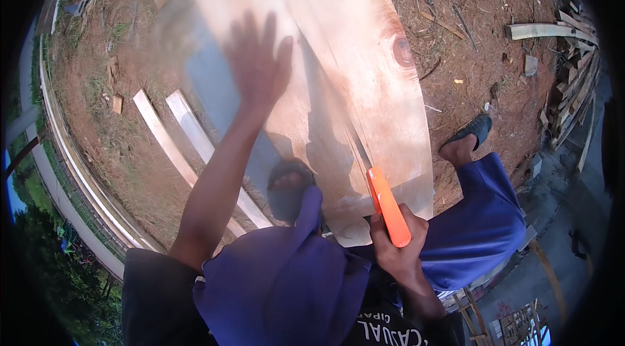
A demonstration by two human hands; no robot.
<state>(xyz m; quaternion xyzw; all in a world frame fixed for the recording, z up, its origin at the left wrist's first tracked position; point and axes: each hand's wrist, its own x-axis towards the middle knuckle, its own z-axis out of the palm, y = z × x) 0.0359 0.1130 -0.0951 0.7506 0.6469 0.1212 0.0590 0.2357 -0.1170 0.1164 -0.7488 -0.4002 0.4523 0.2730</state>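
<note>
A long, pale plywood sheet (371, 40) with a dark knot stretches away in front of me. My left hand (259, 66) lies flat on its left part, fingers spread. Low on the right, my right hand (400, 242) is wrapped round the orange handle of a handsaw (384, 203). The saw's thin blade runs forward and to the left, along a dark line in the plywood; glare and blur hide where its tip ends. My left foot (290, 186), in a dark sandal, rests on or against the sheet's near left part.
My right foot (463, 147) stands on bare soil to the right of the sheet. Two narrow wooden strips (163, 134) lie on the ground at left. A heap of scrap wood (576, 82) lies at far right, beside grey paving. A pale curved edge (71, 157) borders greenery at far left.
</note>
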